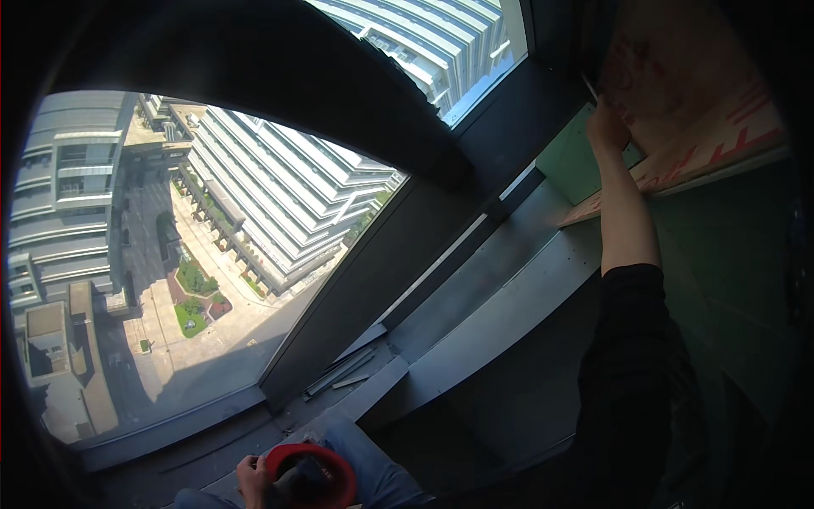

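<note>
My right hand point(609, 127) is closed around a slim object point(592, 87), too small to make out, beside a wooden board point(678, 68) with red markings at the upper right. A green panel point(570, 157) lies just behind that hand. At the bottom, my left hand point(253, 475) has curled fingers on a round red object point(339, 479) with a dark middle, possibly an upturned helmet, resting by blue-jeaned legs point(386, 471).
A large window point(220, 212) looks steeply down on buildings and a street. A dark frame member point(331, 288) crosses diagonally. Below it runs a curved metal ledge point(475, 331), with loose strips point(343, 373) lying at its left end. A dark green surface point(712, 297) fills the right.
</note>
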{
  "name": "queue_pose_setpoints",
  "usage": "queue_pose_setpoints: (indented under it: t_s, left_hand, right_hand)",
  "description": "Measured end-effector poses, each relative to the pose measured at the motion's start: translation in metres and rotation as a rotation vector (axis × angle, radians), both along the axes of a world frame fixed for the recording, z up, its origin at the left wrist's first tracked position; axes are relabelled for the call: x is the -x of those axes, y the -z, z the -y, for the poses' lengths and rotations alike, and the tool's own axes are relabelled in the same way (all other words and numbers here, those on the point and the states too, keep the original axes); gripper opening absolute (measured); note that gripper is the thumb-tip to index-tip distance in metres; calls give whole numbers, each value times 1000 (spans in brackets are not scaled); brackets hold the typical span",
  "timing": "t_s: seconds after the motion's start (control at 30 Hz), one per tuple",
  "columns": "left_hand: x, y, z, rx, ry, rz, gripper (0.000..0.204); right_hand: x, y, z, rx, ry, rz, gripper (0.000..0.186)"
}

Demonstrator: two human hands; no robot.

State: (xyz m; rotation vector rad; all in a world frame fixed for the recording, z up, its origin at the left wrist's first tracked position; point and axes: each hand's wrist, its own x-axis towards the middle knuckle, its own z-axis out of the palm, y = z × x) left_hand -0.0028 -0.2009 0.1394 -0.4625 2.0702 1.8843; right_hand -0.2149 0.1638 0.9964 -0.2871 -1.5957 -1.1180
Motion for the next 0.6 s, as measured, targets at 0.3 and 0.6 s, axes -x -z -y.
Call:
queue_pose_setpoints:
  t_s: [0.3, 0.6]
  left_hand:
    - [0, 90, -8, 48, 121, 74, 37]
    - [0, 36, 4, 43, 144, 93, 41]
  right_hand:
    - [-12, -18, -2, -255, 193, -29, 22]
    - [-11, -41, -5, -255, 211, -6, 20]
